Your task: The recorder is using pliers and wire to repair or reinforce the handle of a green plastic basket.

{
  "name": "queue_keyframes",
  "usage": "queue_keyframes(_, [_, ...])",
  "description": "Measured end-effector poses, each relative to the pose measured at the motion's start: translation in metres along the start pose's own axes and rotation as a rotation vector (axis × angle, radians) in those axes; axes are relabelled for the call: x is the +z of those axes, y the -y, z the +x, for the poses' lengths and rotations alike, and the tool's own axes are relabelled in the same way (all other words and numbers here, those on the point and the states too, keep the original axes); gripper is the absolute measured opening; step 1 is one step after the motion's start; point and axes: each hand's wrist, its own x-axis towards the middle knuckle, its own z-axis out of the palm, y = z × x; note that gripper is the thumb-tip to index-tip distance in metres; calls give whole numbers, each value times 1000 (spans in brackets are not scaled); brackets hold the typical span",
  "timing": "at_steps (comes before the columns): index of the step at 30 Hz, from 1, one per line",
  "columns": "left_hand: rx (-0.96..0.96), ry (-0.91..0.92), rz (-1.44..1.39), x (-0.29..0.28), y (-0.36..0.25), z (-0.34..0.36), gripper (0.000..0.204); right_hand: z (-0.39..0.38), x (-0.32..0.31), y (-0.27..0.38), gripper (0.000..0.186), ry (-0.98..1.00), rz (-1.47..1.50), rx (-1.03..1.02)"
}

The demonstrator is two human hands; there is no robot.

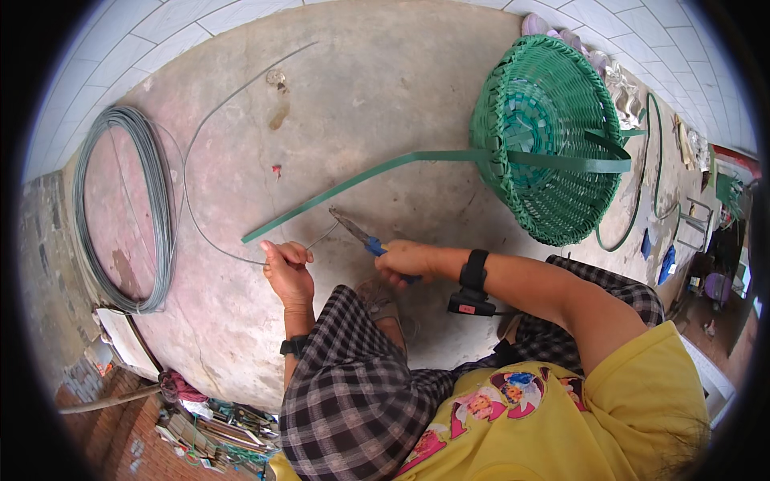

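Note:
My left hand (289, 272) pinches a thin grey wire (192, 210), which loops out to the far left and ends in a short piece on the right of my fingers. My right hand (399, 263) grips blue-handled pliers (353, 229) whose jaws point up and left, at the short end of the wire. Whether the jaws close on the wire is too small to tell. Just beyond both hands, a flat green strap (337, 187) runs from the green woven basket (501, 192) down to a spot above my left hand. The basket lies tipped at the right.
A big coil of grey wire (84, 210) lies on the concrete floor (353, 88) at the left. Crumpled shiny bags (622, 94) line the tiled wall behind the basket. Loose green strapping (656, 160) curls at the right. Wood scraps (216, 433) are heaped at lower left.

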Motion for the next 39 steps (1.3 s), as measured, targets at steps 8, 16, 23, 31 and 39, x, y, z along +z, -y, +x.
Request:
queue_keyframes(8, [29, -73, 40, 2, -5, -1, 59, 10, -6, -15, 21, -37, -295, -123])
queue_keyframes(16, [9, -122, 61, 14, -4, -2, 59, 15, -6, -17, 26, -35, -191, -112])
queue_keyframes(23, [51, -125, 136, 16, -4, -6, 61, 19, -8, -25, 22, -176, -823, -443])
queue_keyframes(31, [114, -92, 251, 18, -6, -14, 62, 16, 0, -19, 23, -253, -819, -382])
queue_keyframes(39, [154, -33, 308, 26, -8, -18, 61, -7, 3, 0, 30, -286, -838, -320])
